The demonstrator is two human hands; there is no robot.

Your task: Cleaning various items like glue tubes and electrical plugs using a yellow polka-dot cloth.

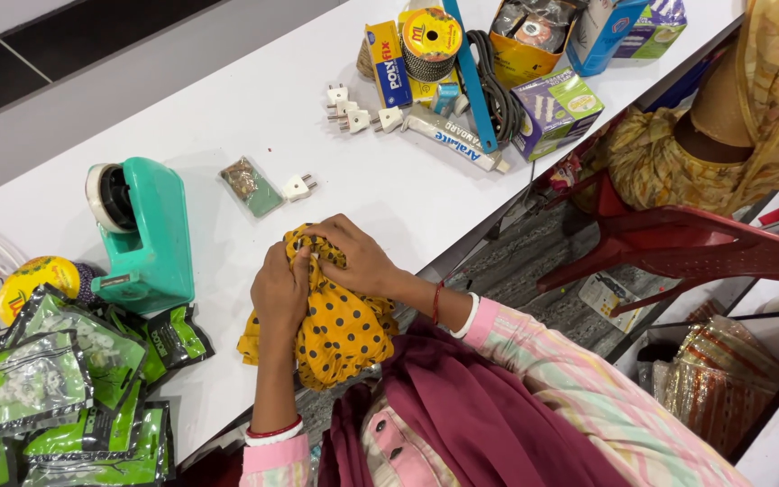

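both hands are in at the near edge of the desk (254, 108), working a bundle of yellow cloth with dark polka dots (340, 329). the left hand (279, 290) is curled shut on a fold at the top of the cloth, fingers bent over it, while the right hand (358, 260) comes across from the other side, fingers pinched tight on that same gathered top. the rest of the cloth hangs loose below, spilling over the desk's edge toward the lap.

to handle this well, i'd say keep the two grips close together so the bunch stays gathered, and let the desk carry the weight of the loose part.

just beyond the hands lie a small clear packet (251, 186) and a white two-pin plug (297, 187), near but not touching the cloth. the teal tape dispenser (142, 236) stands to the left, green foil packets (65, 379) piled beside it. more white plugs (358, 113) sit well apart, farther up.
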